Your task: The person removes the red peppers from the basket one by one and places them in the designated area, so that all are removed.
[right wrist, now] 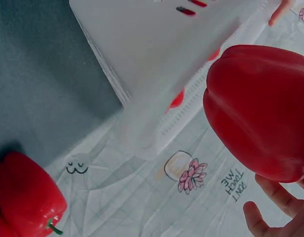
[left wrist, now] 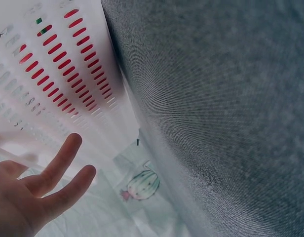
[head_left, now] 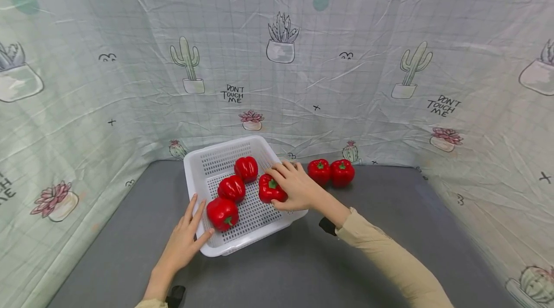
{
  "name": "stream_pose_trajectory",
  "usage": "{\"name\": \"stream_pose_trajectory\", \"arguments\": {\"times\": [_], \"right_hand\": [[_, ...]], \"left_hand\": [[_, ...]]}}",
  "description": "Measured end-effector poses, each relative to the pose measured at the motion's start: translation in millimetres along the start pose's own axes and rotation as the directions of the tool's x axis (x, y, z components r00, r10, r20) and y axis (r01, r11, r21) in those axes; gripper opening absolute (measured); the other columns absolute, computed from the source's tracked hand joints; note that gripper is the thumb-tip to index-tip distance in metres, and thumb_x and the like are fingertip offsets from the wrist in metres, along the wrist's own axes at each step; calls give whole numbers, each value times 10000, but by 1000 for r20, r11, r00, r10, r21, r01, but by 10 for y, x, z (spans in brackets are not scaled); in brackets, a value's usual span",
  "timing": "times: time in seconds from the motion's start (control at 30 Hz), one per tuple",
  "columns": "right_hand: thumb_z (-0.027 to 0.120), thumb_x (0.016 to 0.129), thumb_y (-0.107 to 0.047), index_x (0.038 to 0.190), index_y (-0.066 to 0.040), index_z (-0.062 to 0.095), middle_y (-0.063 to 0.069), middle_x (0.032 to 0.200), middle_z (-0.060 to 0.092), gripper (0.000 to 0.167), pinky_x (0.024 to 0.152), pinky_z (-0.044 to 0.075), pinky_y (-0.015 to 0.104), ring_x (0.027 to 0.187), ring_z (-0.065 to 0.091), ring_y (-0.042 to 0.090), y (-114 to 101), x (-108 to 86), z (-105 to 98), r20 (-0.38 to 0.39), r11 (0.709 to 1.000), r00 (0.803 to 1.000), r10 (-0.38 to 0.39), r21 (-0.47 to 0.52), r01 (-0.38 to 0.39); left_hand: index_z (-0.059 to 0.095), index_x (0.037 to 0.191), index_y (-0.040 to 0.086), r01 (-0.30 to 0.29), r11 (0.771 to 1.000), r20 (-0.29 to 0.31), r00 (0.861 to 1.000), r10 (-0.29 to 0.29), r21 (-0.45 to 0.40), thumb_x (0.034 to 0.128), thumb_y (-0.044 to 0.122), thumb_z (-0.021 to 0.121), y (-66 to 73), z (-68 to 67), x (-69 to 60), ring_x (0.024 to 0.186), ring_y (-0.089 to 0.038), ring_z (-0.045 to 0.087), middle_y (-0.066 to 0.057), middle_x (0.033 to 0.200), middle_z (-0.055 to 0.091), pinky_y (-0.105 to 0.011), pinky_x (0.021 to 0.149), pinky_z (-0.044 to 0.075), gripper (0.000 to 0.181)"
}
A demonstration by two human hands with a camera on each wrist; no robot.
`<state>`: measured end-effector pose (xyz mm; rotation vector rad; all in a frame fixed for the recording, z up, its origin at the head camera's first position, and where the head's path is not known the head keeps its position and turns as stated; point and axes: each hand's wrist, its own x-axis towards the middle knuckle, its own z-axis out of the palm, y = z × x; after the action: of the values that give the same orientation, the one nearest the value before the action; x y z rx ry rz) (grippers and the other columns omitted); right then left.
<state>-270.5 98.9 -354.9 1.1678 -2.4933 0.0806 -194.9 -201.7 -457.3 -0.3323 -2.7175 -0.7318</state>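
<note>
A white plastic basket with slotted walls stands at an angle on the table. Inside lie three red bell peppers, one near the back, one in the middle and one at the front left. My right hand grips another red bell pepper from its right side, above the basket's right part; in the right wrist view that pepper is higher than the rim. At the basket's left edge my left hand touches the rim, fingers extended and spread, holding nothing else.
Two more red bell peppers, a left one and a right one, sit side by side on the grey table, right of the basket. A cactus-print cloth hangs behind and along both sides.
</note>
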Motion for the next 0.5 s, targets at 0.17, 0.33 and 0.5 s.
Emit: {"name": "stream_pose_trajectory", "arguments": {"times": [0.17,0.33,0.5], "right_hand": [[678,642,-437,1238,-180,450,20,1182,491,688,815,403,382,1045,413,155,11,-117,-9,-60,1000,998,25,19,-24],[701,630,-423,1227,-171,469,25,1154,496,688,820,416,377,1028,425,161,14,-226,-27,-111,995,991,80,62,-74],[710,619,-425,1228,-170,473,25,1154,498,702,827,418,370,1034,430,160,30,-347,-41,-149,991,981,124,66,-115]], "left_hand": [[308,1384,71,10,1000,8,1000,-10,2,795,323,591,9,-3,3,1212,-436,350,-145,1486,133,-664,858,329,701],[305,1384,68,16,1000,12,1000,-16,4,796,328,590,13,-4,3,1216,-443,342,-145,1486,130,-668,862,321,704],[306,1384,67,19,1000,13,1000,-19,3,797,328,589,13,-1,7,1217,-443,340,-141,1486,129,-670,861,319,702]]}}
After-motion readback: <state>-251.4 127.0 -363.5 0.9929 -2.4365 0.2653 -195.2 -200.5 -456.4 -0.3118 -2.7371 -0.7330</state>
